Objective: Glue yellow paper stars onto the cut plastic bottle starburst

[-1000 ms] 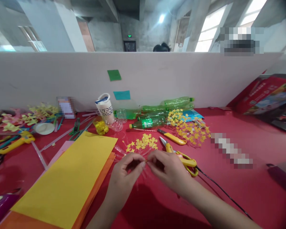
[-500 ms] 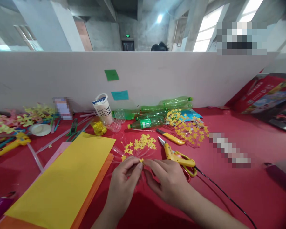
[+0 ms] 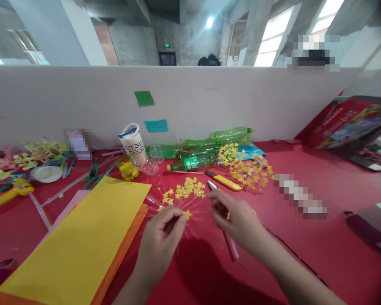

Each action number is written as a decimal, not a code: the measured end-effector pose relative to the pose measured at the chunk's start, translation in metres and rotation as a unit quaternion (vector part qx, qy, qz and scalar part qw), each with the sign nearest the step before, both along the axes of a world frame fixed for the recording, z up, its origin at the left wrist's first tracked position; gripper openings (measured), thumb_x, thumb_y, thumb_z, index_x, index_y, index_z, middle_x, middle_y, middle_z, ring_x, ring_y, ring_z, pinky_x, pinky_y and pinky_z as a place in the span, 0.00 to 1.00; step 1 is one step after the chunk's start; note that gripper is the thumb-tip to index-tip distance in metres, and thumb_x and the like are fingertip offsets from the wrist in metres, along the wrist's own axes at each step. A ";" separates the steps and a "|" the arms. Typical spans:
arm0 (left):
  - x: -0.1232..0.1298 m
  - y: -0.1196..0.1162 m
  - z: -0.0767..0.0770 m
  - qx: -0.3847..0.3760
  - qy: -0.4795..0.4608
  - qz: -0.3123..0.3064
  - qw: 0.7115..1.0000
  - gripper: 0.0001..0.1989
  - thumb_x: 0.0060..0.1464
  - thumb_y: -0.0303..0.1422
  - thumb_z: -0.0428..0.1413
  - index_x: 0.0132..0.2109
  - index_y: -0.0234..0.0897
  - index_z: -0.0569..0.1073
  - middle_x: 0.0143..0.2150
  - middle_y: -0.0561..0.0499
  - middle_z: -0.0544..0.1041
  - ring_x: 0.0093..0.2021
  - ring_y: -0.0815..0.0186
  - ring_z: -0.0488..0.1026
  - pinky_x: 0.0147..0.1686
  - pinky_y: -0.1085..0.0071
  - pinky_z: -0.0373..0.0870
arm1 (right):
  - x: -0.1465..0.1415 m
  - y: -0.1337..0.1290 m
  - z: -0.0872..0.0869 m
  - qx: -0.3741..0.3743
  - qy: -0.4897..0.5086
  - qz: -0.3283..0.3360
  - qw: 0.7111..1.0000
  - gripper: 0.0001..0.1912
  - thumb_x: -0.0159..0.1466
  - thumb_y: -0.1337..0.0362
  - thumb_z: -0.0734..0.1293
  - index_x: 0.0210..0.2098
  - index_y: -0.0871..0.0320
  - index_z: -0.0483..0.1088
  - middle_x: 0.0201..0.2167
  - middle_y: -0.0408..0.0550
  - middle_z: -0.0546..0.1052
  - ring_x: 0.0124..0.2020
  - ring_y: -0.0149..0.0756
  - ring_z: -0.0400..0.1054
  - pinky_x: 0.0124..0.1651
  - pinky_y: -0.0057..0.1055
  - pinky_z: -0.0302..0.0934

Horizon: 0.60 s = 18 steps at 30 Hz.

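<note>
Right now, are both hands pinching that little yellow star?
No: only the left hand pinches the yellow star, while the right hand is apart from it.

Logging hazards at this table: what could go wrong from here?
The right hand could catch the pointed metal tip just beyond it. The small yellow star pinched by the left hand might slip. The loose yellow stars ahead could scatter if brushed.

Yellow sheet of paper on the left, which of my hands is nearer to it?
Left. Your left hand is a little to the right of the yellow sheet, pinching a yellow star; your right hand is farther right, beyond the left one.
</note>
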<state>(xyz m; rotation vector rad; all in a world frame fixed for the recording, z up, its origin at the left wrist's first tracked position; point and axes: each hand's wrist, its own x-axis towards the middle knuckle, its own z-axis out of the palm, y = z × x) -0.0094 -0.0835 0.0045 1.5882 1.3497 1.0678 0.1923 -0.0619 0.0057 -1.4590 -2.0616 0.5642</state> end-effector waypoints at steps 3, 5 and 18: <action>-0.011 0.004 0.005 0.006 0.002 0.042 0.999 0.09 0.55 0.38 0.53 0.31 0.38 0.69 0.23 0.56 0.66 0.25 0.70 0.62 0.26 0.76 0.61 | 0.040 0.008 -0.017 -0.006 -0.229 -0.061 0.972 0.14 0.56 0.71 0.61 0.41 0.59 0.70 0.37 0.53 0.74 0.37 0.41 0.68 0.34 0.31 0.57; -0.015 0.006 0.007 0.006 0.003 0.061 0.998 0.09 0.54 0.38 0.54 0.31 0.37 0.70 0.23 0.56 0.66 0.24 0.70 0.62 0.26 0.76 0.61 | 0.057 0.011 -0.035 -0.030 -0.289 -0.033 0.956 0.18 0.52 0.74 0.62 0.42 0.60 0.71 0.40 0.55 0.73 0.37 0.42 0.68 0.37 0.32 0.57; 0.002 0.012 0.009 -0.027 -0.008 0.027 0.999 0.11 0.57 0.40 0.51 0.31 0.37 0.69 0.25 0.56 0.68 0.25 0.71 0.63 0.26 0.76 0.60 | 0.063 0.015 -0.039 0.013 0.012 -0.063 0.998 0.13 0.57 0.69 0.62 0.43 0.58 0.63 0.38 0.49 0.72 0.37 0.38 0.68 0.38 0.33 0.64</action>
